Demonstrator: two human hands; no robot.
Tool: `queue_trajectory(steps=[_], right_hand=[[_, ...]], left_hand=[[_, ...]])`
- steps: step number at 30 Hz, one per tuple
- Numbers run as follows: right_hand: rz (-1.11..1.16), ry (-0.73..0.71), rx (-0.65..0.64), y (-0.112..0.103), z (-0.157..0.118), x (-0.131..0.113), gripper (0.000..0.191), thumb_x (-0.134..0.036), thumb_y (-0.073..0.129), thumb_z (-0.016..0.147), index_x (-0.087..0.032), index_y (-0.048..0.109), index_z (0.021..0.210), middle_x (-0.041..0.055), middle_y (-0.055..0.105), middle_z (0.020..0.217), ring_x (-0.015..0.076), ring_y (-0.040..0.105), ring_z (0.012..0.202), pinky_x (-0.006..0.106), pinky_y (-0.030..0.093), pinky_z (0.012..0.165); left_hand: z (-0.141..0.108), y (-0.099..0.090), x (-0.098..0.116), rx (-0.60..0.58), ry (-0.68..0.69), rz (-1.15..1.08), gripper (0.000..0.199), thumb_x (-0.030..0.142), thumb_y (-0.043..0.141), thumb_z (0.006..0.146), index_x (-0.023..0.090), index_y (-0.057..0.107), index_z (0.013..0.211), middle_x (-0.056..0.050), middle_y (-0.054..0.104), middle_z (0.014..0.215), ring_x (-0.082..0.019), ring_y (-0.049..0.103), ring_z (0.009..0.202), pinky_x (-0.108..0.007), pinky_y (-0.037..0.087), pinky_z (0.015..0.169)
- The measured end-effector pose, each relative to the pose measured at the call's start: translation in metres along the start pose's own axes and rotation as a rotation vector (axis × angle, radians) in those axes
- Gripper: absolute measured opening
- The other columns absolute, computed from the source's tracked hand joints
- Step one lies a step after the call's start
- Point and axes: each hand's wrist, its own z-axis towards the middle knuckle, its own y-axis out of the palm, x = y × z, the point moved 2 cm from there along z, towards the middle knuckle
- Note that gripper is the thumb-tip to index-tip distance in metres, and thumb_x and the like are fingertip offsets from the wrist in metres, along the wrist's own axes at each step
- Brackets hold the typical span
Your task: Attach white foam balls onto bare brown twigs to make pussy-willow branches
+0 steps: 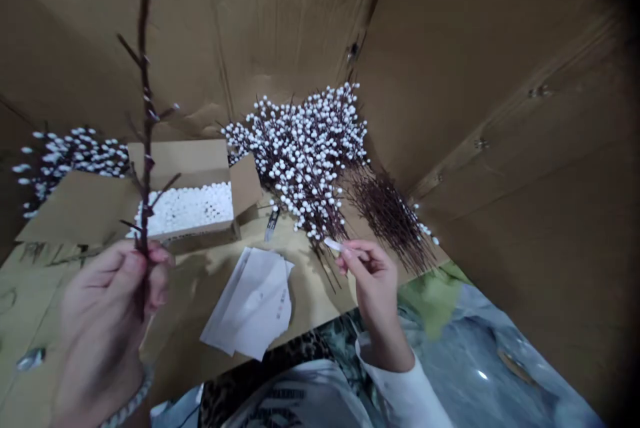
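Brown branch (148, 108), thin and nearly bare with short side twigs, stands upright in the left hand (110, 301) on the left side of the view, above the tabletop (175, 328). That hand's fingers are closed around its lower end. Behind the branch sits an open cardboard box (210, 237), its flaps spread outward; inside, many small white pieces (195, 208) lie in a layer across its width, each too small to make out clearly. The right hand (370, 275) pinches a small white strip (332, 243) between thumb and fingertips, well apart from the branch. Beyond the strip is a large heap of white-berried stems (310, 148), with a bundle of dark twigs (390, 215) just to its right. Another white-tipped bunch (80, 155) shows behind the box's left flap. White papers (255, 301) lie overlapping between the two hands, near the tabletop's front edge.
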Motion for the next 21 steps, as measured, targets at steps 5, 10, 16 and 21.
queue_trajectory(steps=[5,10,16,21], right_hand=[[-0.062,0.125,-0.013,-0.017,-0.039,0.032,0.020,-0.037,0.075,0.074,-0.018,0.073,0.081,0.0049,0.076,0.069,0.0194,0.073,0.060,0.031,0.059,0.061],[-0.109,0.144,-0.064,-0.021,-0.056,0.040,0.023,-0.041,0.070,0.079,-0.018,0.074,0.082,0.0080,0.078,0.078,0.0223,0.075,0.068,0.034,0.061,0.067],[-0.173,0.133,-0.161,-0.007,-0.067,0.048,0.014,-0.032,0.076,0.073,-0.018,0.074,0.076,0.0062,0.077,0.075,0.0198,0.073,0.067,0.032,0.061,0.066],[-0.222,0.126,-0.168,0.001,-0.070,0.053,0.021,-0.029,0.077,0.072,-0.020,0.077,0.091,0.0082,0.079,0.085,0.0214,0.075,0.073,0.035,0.062,0.070]], left_hand=[[-0.035,-0.008,-0.032,0.001,-0.175,-0.087,0.018,0.033,0.074,0.074,0.018,0.065,0.071,0.005,0.054,0.046,-0.008,0.041,0.041,-0.018,0.031,0.036],[-0.057,-0.017,-0.065,0.038,-0.218,-0.082,0.018,0.036,0.070,0.078,0.020,0.065,0.072,0.006,0.049,0.044,-0.009,0.039,0.040,-0.019,0.028,0.034],[-0.079,-0.014,-0.099,0.192,-0.165,-0.059,0.024,0.040,0.070,0.075,0.018,0.062,0.071,0.006,0.053,0.050,-0.006,0.038,0.037,-0.017,0.026,0.033],[-0.088,-0.018,-0.113,0.224,-0.156,-0.040,0.026,0.041,0.069,0.077,0.017,0.061,0.070,0.007,0.050,0.045,-0.007,0.039,0.036,-0.016,0.028,0.033]])
